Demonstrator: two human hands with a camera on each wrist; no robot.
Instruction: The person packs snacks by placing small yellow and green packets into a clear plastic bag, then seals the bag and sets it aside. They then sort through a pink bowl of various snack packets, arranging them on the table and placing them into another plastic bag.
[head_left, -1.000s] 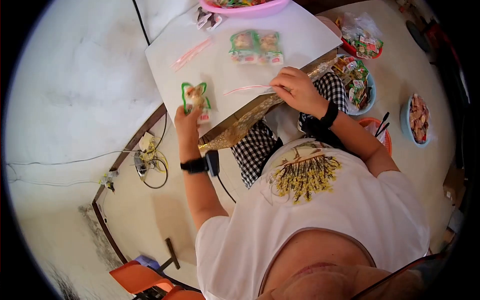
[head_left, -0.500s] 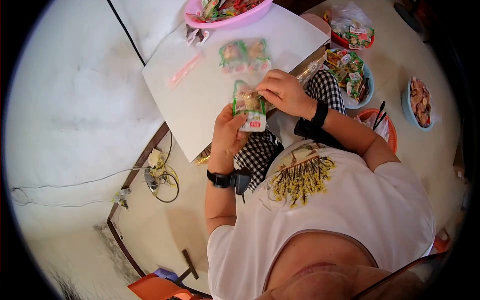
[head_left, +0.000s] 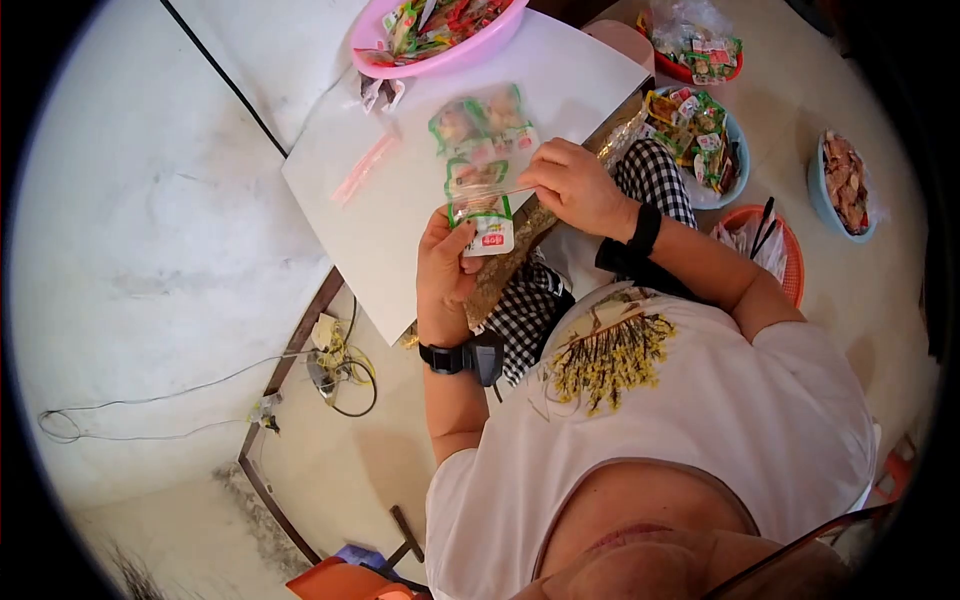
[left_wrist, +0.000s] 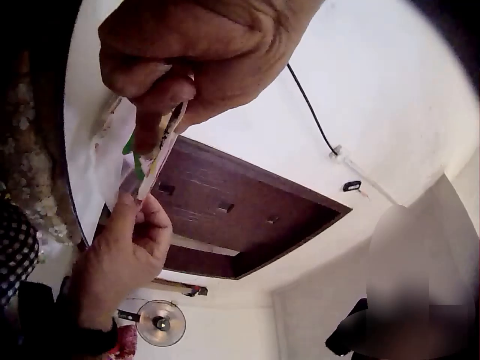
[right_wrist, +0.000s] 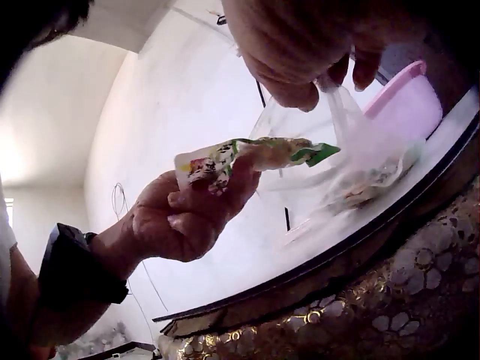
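The packet had a green border, white lower end and red label. It was held above the white table, at the clear bag's mouth. The left hand clamped the packet between thumb and fingers; the right hand's fingers pinched the bag. The near table edge ran beneath; tabletop extended between packet and pink strip.

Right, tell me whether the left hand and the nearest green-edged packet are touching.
Touching. The right wrist view shows the left hand gripping the packet by its white end, the fingers right against it.
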